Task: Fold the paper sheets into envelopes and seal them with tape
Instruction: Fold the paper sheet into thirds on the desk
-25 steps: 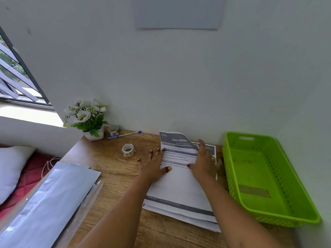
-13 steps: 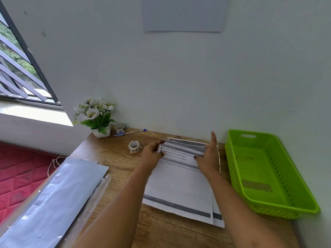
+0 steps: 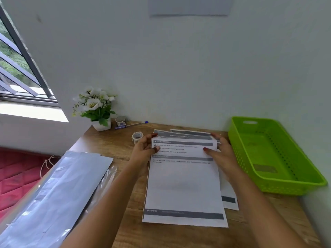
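A printed paper sheet (image 3: 184, 183) with grey bars lies on top of other sheets (image 3: 229, 197) in the middle of the wooden table (image 3: 125, 230). My left hand (image 3: 145, 151) pinches the top sheet's far left corner between thumb and fingers. My right hand (image 3: 220, 151) holds its far right corner, thumb on the printed face, fingers along the edge. The sheet's far end is raised a little off the pile. A small roll of clear tape (image 3: 137, 136) stands just left of my left hand.
A green plastic basket (image 3: 279, 187) sits at the right against the wall. At the left lie a silvery sheet (image 3: 53, 194) and clear plastic wrap. A potted white flower (image 3: 96, 108), a second tape roll (image 3: 120, 120) and a blue pen (image 3: 131, 124) stand along the wall.
The top sheet's curled far end has been laid down flatter. Both hands have moved from the sheet's middle out to its far corners and taken hold there.
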`<action>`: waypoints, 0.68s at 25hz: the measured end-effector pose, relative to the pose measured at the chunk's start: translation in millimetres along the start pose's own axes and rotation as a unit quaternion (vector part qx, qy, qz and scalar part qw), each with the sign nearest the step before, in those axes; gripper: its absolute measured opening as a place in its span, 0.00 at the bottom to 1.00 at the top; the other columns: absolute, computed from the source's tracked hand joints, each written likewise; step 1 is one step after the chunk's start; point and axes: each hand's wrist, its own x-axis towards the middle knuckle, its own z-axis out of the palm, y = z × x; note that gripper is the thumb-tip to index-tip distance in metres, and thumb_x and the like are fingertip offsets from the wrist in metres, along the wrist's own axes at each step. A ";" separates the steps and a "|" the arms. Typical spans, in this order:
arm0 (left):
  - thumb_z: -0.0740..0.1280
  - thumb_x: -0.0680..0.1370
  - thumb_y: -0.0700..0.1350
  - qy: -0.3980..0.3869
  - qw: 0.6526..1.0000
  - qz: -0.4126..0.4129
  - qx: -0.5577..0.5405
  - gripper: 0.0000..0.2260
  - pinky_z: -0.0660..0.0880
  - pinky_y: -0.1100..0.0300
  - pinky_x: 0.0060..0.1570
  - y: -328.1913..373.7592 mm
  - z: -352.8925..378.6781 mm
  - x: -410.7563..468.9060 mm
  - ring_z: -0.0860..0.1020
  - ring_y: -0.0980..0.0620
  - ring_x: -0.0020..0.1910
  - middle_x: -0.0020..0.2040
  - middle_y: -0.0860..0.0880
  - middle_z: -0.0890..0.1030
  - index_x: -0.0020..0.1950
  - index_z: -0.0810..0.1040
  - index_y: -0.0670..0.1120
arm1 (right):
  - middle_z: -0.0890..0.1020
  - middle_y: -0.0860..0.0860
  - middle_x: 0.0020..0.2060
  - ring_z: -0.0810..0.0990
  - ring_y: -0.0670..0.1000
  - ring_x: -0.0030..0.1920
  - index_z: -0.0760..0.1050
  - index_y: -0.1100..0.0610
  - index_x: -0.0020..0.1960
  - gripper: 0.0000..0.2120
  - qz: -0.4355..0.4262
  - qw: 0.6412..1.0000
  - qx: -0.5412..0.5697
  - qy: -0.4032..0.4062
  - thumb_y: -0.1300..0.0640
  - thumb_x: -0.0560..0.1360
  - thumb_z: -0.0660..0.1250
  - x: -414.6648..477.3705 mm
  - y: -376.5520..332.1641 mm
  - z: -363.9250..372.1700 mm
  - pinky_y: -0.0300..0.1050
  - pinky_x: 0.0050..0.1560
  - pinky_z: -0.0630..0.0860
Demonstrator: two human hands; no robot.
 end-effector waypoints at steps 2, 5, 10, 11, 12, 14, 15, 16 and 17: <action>0.67 0.74 0.31 -0.022 1.000 0.009 -0.008 0.21 0.80 0.49 0.48 -10.9 -8.3 -7.6 0.81 0.45 0.53 0.56 0.45 0.81 0.63 0.73 0.48 | 0.79 0.49 0.55 0.78 0.42 0.53 0.72 0.48 0.64 0.26 -0.018 1.000 0.008 -0.023 0.67 0.71 0.71 -16.6 1.6 0.7 0.44 0.56 0.76; 0.68 0.73 0.33 -0.037 0.999 0.033 0.009 0.21 0.81 0.51 0.44 -28.7 -14.7 -25.2 0.82 0.44 0.51 0.55 0.43 0.81 0.63 0.73 0.49 | 0.79 0.46 0.56 0.77 0.35 0.50 0.72 0.47 0.63 0.26 -0.050 0.998 0.023 -0.036 0.69 0.71 0.70 -44.8 7.2 -0.5 0.35 0.55 0.73; 0.66 0.75 0.34 -0.051 0.991 0.112 0.049 0.17 0.82 0.52 0.45 -36.0 -12.9 -41.4 0.83 0.47 0.50 0.52 0.46 0.83 0.61 0.73 0.49 | 0.76 0.43 0.58 0.74 0.25 0.49 0.71 0.51 0.65 0.27 -0.106 0.993 0.053 -0.003 0.72 0.71 0.69 -74.1 32.1 5.4 0.17 0.43 0.67; 0.66 0.75 0.34 -0.052 0.988 0.129 0.070 0.16 0.82 0.53 0.44 -37.7 -12.3 -44.5 0.83 0.48 0.49 0.51 0.46 0.84 0.60 0.73 0.48 | 0.76 0.44 0.58 0.76 0.27 0.49 0.71 0.50 0.64 0.28 -0.129 0.990 0.054 0.001 0.72 0.71 0.69 -76.5 32.8 3.3 0.19 0.45 0.69; 0.66 0.75 0.34 -0.047 0.984 0.147 0.087 0.14 0.82 0.55 0.42 -38.3 -11.9 -46.9 0.84 0.50 0.47 0.50 0.47 0.84 0.59 0.74 0.47 | 0.77 0.44 0.57 0.77 0.30 0.49 0.71 0.48 0.63 0.28 -0.150 0.987 0.053 0.000 0.73 0.71 0.69 -75.7 31.7 -0.3 0.22 0.46 0.71; 0.66 0.76 0.34 -0.040 0.975 0.193 0.103 0.11 0.82 0.55 0.42 -39.3 -11.6 -51.5 0.84 0.50 0.45 0.48 0.46 0.84 0.54 0.76 0.47 | 0.78 0.45 0.57 0.80 0.34 0.48 0.71 0.46 0.62 0.29 -0.194 0.980 0.037 0.003 0.72 0.70 0.69 -77.9 28.5 -8.5 0.29 0.48 0.76; 0.66 0.76 0.34 -0.038 0.969 0.215 0.117 0.10 0.82 0.54 0.42 -38.5 -12.7 -50.9 0.83 0.49 0.45 0.47 0.46 0.84 0.51 0.76 0.48 | 0.77 0.46 0.58 0.80 0.37 0.49 0.71 0.45 0.62 0.29 -0.206 0.978 0.027 0.003 0.72 0.70 0.69 -76.8 26.5 -10.6 0.32 0.49 0.77; 0.67 0.76 0.35 -0.036 0.959 0.245 0.140 0.09 0.81 0.54 0.42 -38.8 -12.7 -55.5 0.83 0.49 0.45 0.46 0.47 0.83 0.49 0.76 0.49 | 0.77 0.48 0.60 0.80 0.41 0.52 0.71 0.45 0.62 0.29 -0.218 0.976 0.015 0.011 0.71 0.70 0.70 -82.3 26.6 -13.5 0.37 0.52 0.77; 0.67 0.76 0.35 -0.032 0.948 0.271 0.163 0.09 0.80 0.55 0.43 -39.0 -12.7 -59.8 0.82 0.49 0.44 0.45 0.48 0.83 0.48 0.76 0.50 | 0.76 0.49 0.61 0.79 0.46 0.55 0.71 0.44 0.62 0.29 -0.226 0.974 0.003 0.016 0.70 0.70 0.70 -87.4 27.0 -15.1 0.42 0.56 0.78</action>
